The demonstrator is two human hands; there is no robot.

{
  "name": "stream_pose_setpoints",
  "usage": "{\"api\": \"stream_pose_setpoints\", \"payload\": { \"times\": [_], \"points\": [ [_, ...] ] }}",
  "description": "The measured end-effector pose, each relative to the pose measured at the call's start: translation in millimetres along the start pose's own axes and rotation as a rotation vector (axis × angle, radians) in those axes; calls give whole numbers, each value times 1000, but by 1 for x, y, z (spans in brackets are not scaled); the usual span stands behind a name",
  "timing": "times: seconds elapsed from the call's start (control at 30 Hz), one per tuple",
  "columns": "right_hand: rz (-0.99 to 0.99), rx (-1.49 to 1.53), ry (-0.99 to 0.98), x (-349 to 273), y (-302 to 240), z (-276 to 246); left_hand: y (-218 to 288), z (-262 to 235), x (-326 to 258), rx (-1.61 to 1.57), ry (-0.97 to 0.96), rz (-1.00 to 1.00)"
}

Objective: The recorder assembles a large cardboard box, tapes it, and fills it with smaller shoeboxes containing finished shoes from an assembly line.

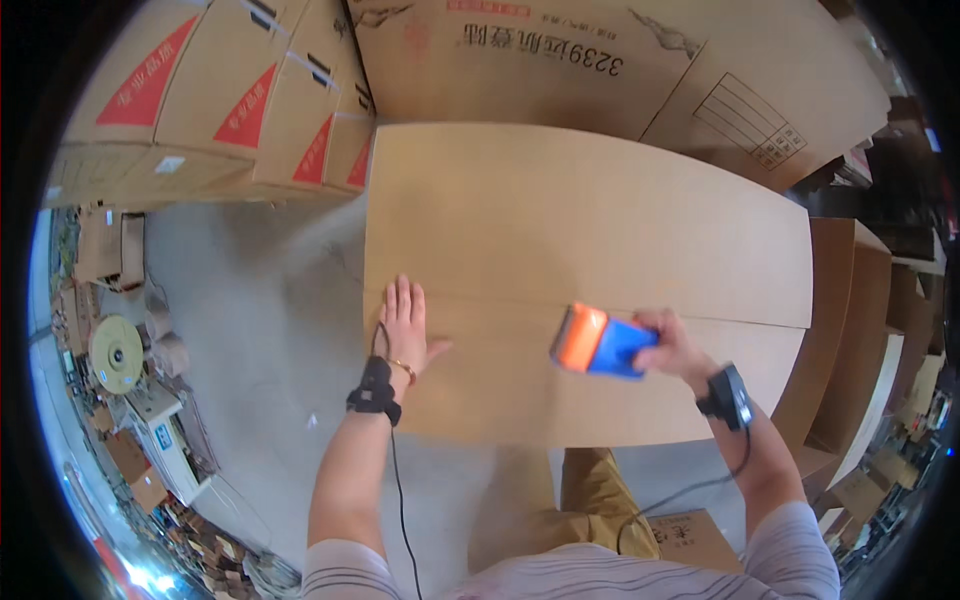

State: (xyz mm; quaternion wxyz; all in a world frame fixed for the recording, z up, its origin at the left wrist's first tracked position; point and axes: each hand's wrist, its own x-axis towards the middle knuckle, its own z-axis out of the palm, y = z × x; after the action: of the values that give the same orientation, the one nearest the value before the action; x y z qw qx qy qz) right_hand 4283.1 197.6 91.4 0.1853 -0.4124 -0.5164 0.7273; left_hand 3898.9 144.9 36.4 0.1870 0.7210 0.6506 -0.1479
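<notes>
Cardboard box (590,210): lay broad and flat below all fingers; probably called for firm bracing and level flaps.
Seam (500,298): ran under the left fingertips and on toward the right fingers; likely wanted taut tape, centred and straight.
Left hand (405,325): pressed flat, fingers straight, thumb spread, gripping nothing.
Right hand (672,345): curled around the blue end of tape dispenser (600,342).
Tape dispenser: pointed leftward from right fingers; couldn't tell if touching cardboard.
</notes>
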Motion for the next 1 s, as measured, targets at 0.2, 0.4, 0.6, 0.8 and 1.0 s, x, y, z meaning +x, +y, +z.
{"api": "stream_pose_setpoints", "payload": {
  "times": [0.2,0.4,0.6,0.8,1.0],
  "points": [
    [123,-101,107,47,50,-9,55,7,12,-617,256,-119],
    [76,-280,30,48,23,11,119,-2,25,-2300,-359,-352],
    [-24,-443,-60,56,10,23,114,-3,19,-2155,-343,-542],
    [79,-572,-70,95,-41,58,-66,1,9,-1760,622,-724],
    [226,-954,15,132,-40,92,-127,17,37,-1838,301,-1031]
  ]
}}
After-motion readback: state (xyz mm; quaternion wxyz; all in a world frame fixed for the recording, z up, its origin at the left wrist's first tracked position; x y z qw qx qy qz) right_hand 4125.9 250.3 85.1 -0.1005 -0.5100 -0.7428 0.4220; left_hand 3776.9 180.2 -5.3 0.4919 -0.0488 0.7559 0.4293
